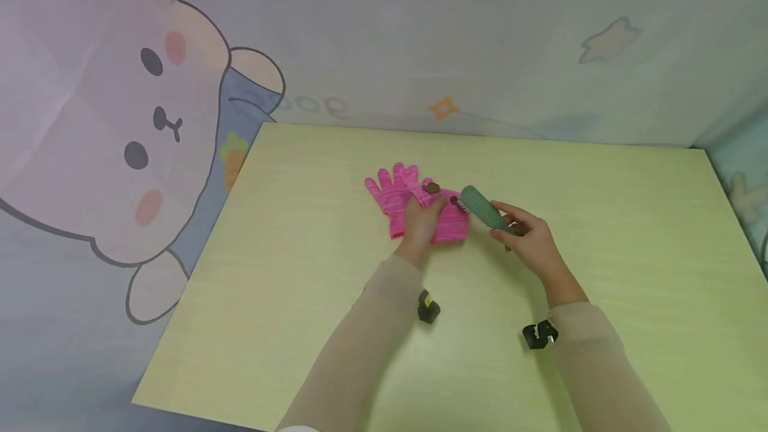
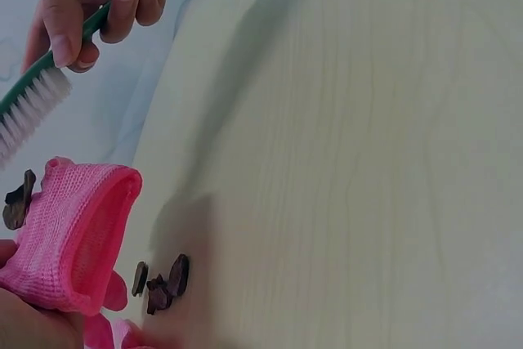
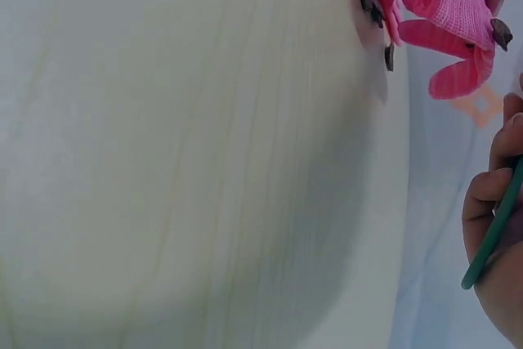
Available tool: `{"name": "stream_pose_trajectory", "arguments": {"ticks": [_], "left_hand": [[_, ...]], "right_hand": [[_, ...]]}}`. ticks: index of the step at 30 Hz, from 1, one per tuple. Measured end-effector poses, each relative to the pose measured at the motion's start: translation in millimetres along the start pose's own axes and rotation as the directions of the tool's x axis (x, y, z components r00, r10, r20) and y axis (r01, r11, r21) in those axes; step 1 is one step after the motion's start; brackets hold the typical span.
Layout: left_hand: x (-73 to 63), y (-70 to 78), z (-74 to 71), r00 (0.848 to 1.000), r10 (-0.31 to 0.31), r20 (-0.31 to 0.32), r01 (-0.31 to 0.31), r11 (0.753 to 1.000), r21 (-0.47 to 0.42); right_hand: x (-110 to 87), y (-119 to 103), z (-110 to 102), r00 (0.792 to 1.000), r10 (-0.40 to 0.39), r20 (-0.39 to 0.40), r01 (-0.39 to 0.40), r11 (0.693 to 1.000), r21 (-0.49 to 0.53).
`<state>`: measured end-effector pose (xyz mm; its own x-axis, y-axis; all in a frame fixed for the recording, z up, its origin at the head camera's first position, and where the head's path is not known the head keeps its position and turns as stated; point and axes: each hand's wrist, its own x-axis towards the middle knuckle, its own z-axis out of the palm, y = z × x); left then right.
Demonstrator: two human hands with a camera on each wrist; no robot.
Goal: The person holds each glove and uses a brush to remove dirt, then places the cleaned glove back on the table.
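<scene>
Two pink knitted gloves are at the middle of the table. My left hand (image 1: 421, 222) holds one glove (image 1: 451, 225) by its cuff part, raised off the table, its cuff opening showing in the left wrist view. The other glove (image 1: 387, 200) lies beneath and to the left. A dark brown flake-like piece (image 2: 18, 202) sits on the held glove, and several similar dark pieces (image 2: 167, 284) lie on the table below it. My right hand (image 1: 531, 239) grips a green brush (image 1: 480, 207) by its handle. Its white bristles (image 2: 33, 108) face the held glove, apart from it in the left wrist view.
The pale yellow-green table (image 1: 288, 285) ends at a back edge against a curtain (image 1: 510, 39) printed with a cartoon animal and stars. Small black devices sit at both wrists.
</scene>
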<state>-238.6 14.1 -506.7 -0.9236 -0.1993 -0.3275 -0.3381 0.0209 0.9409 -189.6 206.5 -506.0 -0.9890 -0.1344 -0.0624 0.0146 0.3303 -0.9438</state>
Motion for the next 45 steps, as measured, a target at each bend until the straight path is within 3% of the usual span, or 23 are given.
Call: {"name": "stream_pose_trajectory", "arguments": {"ticks": [6,11,14,18,23,27,31,34,45], "left_hand": [[-1.5,-1.0,0.5,0.999,-0.014,0.036,0.013,1.0,0.019],[-2.8,-1.8,0.7,0.995,-0.042,0.09,0.044,0.999,-0.017],[-2.1,-2.3,0.6,0.993,-0.014,0.113,0.016,1.0,-0.015],[-1.9,-2.2,-0.3,0.991,0.016,0.13,-0.023,0.998,0.05],[-3.8,-2.0,-1.4,0.984,0.014,0.178,-0.028,0.997,0.078],[-3.7,-1.8,-1.1,0.984,0.042,0.175,-0.054,0.996,0.065],[-3.5,-1.7,-0.8,0.987,0.04,0.157,-0.053,0.996,0.078],[-3.5,-1.6,-1.0,0.987,0.029,0.157,-0.041,0.997,0.072],[-2.5,-1.8,-0.2,0.989,0.002,0.146,-0.013,0.997,0.073]], "right_hand": [[1.6,-2.6,1.2,1.0,-0.016,-0.011,0.015,0.997,-0.077],[3.1,-0.9,2.4,0.997,0.003,-0.072,-0.013,0.99,-0.139],[3.6,-0.6,2.1,0.995,0.021,-0.099,-0.034,0.99,-0.135],[3.9,-0.7,1.2,0.99,0.03,-0.135,-0.047,0.991,-0.128],[2.8,0.2,0.9,0.991,0.021,-0.135,-0.034,0.995,-0.096],[1.0,-0.1,3.3,0.996,-0.024,-0.091,0.012,0.992,-0.127],[0.6,-1.7,5.6,0.992,-0.052,-0.118,0.027,0.979,-0.203],[0.9,-2.4,5.7,0.988,-0.041,-0.152,0.008,0.977,-0.215],[1.6,-0.8,5.3,0.986,-0.018,-0.166,-0.016,0.979,-0.203]]}}
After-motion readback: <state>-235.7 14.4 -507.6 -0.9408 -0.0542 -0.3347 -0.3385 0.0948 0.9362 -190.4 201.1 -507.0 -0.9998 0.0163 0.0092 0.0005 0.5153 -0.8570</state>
